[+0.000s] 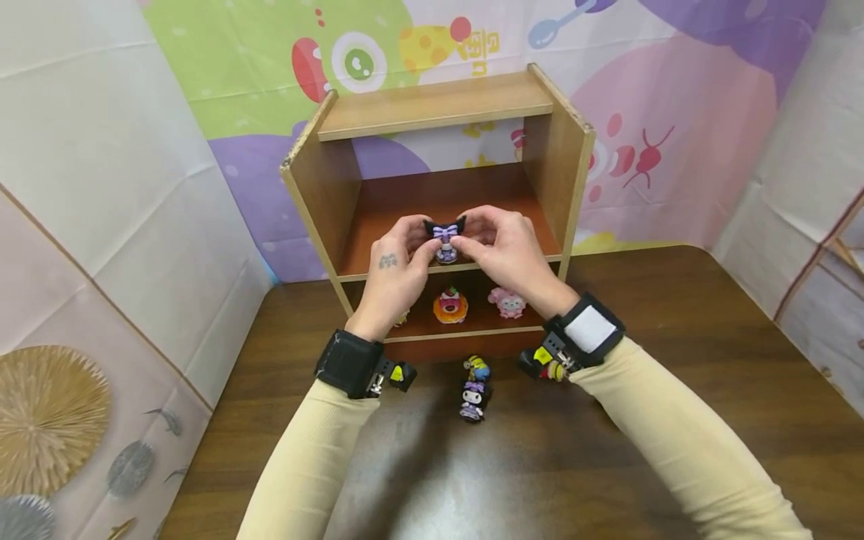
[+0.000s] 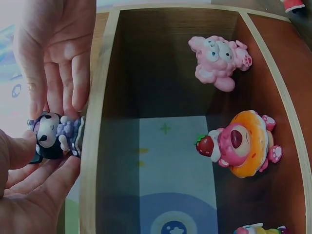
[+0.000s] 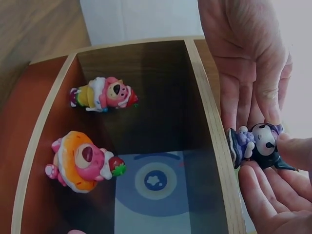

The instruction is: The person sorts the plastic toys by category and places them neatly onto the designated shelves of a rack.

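Note:
Both hands are at the front of the shelf unit's middle board. My left hand [image 1: 398, 259] and my right hand [image 1: 506, 247] hold a small black and purple figurine [image 1: 446, 244] between them, thumbs on its near side and fingers behind. It stands upright right at the front edge of the middle board [image 1: 418, 196], with black pointed ears and a lilac bow on its head. In the left wrist view the same figurine [image 2: 53, 135] shows a white face, and its base overlaps the board's edge.
Below, the lower compartment holds a pink bear in an orange ring [image 1: 450, 306], a fluffy pink figurine [image 1: 508, 303] and a third bear [image 3: 105, 93]. On the table [image 1: 378, 465] are another black and purple figurine [image 1: 473, 401], a yellow and blue one [image 1: 477, 367] and a red and yellow one [image 1: 556, 370].

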Tool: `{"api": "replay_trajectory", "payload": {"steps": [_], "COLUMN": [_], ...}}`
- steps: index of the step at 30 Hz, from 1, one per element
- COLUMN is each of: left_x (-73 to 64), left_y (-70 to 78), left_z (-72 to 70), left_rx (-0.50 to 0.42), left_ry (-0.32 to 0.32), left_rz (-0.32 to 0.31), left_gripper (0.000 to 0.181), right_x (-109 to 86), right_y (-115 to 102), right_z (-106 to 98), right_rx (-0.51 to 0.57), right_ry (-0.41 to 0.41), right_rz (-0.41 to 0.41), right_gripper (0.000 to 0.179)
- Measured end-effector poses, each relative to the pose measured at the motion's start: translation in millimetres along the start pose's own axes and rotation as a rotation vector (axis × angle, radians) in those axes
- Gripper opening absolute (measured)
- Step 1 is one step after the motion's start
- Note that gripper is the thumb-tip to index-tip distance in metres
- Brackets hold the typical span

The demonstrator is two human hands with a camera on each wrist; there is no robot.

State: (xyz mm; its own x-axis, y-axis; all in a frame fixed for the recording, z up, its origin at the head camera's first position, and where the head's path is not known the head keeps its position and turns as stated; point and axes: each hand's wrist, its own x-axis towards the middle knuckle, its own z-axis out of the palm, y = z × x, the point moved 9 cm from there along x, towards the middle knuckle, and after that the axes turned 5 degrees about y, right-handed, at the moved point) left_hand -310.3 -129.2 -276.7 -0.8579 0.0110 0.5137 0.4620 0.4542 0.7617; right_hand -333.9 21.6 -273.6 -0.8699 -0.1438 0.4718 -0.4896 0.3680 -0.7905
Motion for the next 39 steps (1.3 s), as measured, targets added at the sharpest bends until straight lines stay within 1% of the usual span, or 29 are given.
{"api": "replay_trajectory", "payload": {"steps": [4,12,18,26,32,39], "left_x": [4.6,14.2,18.7,20.6,19.3,19.1], "left_y": [-2.7,-5.3,-10.5,-11.7,-14.1,-13.4], "left_z": [3.5,1.6,3.0,7.5,10.3,10.6], "left_rx": [0.020,0.073,0.078,0.061,0.059,0.051], "left_ry": [-0.013,-0.013,-0.008,-0.021,-0.038,-0.036], "left_rz": [-0.006,-0.008,-0.030,-0.058,-0.074,-0.071], "left_gripper": [0.027,0.027,0.027,0.029,0.037,0.037], "right_x": [3.0,10.8,15.0,15.8,15.3,17.5], "right_y": [4,7,8,13,16,19], "right_z": [-1,4,6,5,6,6], "right_rx": [-0.013,-0.035,-0.060,-0.048,-0.024,-0.005], "right_ry": [0.006,0.015,0.019,0.020,-0.005,-0.017], "right_rz": [0.020,0.039,0.052,0.084,0.105,0.109], "right_gripper": [0.027,0.028,0.030,0.030,0.033,0.033]}}
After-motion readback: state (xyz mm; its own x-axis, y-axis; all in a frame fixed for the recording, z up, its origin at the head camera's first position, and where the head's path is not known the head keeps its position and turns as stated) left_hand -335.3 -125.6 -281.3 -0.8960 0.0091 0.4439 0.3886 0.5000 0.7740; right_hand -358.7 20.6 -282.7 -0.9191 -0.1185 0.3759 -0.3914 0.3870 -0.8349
